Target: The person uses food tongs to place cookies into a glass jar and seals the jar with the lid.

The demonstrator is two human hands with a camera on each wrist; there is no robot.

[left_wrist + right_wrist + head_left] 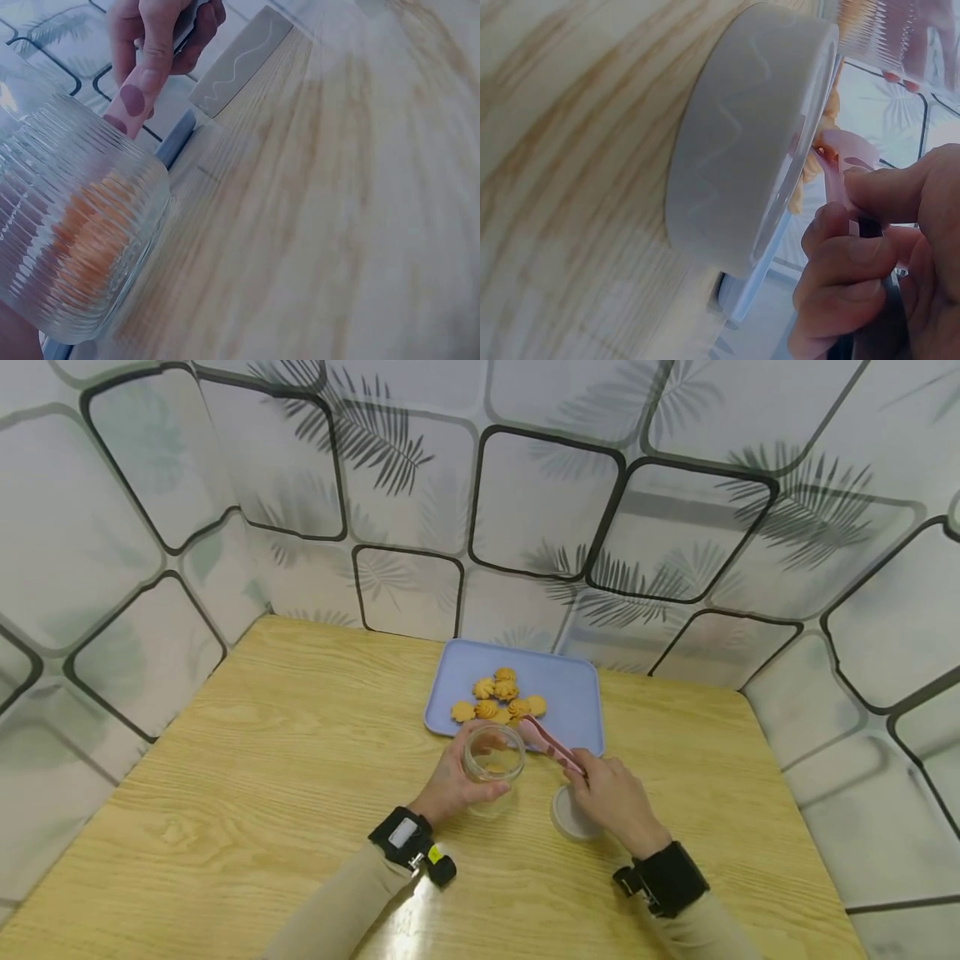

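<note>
My left hand [455,783] grips a clear ribbed glass jar [495,753], held at the near edge of a blue tray [562,681]. Golden cookies [486,708] lie grouped on that tray. Through the jar's wall [142,176] in the left wrist view, orange-brown cookies [94,240] show; whether they are inside or behind the glass I cannot tell. Pink tongs [551,745] are held in my right hand [618,797], their tips over the tray beside the cookies. Partly under the right hand, a round whitish lid [572,818] rests on the table.
The wooden table [300,735] extends on both sides of the tray. A patterned curtain [412,485] of black outlines and leaf prints stands behind the table and along its sides. In the right wrist view, the lid [742,135] fills the middle, close to the right hand.
</note>
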